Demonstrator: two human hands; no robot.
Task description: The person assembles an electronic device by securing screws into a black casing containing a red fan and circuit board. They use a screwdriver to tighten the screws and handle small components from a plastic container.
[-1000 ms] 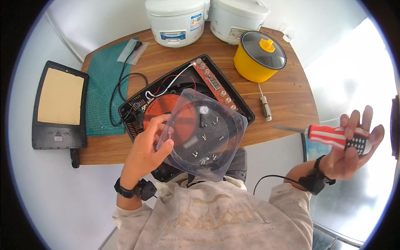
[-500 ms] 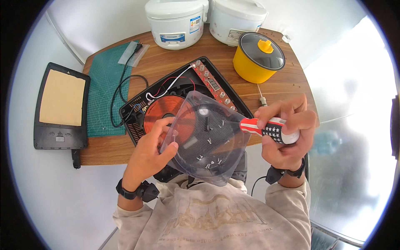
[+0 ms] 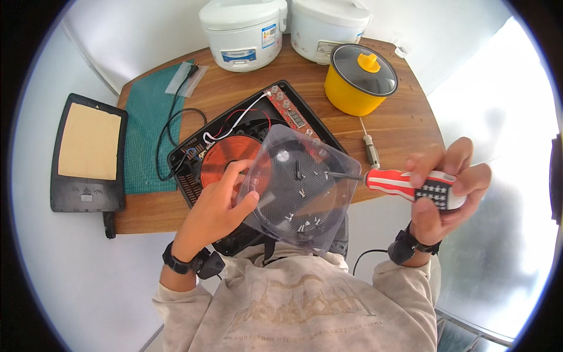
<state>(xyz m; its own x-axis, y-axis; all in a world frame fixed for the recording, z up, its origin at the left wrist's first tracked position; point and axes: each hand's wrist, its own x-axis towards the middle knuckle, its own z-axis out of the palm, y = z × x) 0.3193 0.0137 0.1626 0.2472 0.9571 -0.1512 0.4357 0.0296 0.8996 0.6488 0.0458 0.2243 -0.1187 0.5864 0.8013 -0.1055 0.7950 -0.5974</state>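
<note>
My left hand (image 3: 218,212) grips the near-left rim of a clear plastic tray (image 3: 271,193), thumb on top. Several small screws (image 3: 305,226) and a short black piece (image 3: 298,169) lie in the tray. In my right hand (image 3: 448,196) is a screwdriver (image 3: 392,183) with a red, white and star-patterned black handle. Its shaft points left over the tray's right side, and a small screw shows at its tip. Behind the tray rests an opened induction cooker base (image 3: 319,134) with a copper coil (image 3: 216,163) and a red circuit board (image 3: 286,107), partly covered by the tray.
A second screwdriver (image 3: 370,149) lies right of the cooker base. Farther back stand a yellow pot (image 3: 350,92) and two white rice cookers (image 3: 246,41) (image 3: 328,29). At left are a green cutting mat (image 3: 149,129), a black power cord (image 3: 161,141) and a black panel (image 3: 88,146).
My right hand has moved right with the screwdriver, so its shaft now shows over the tray, where it was barely visible before. The tray has shifted slightly, and the screws in it have moved.
</note>
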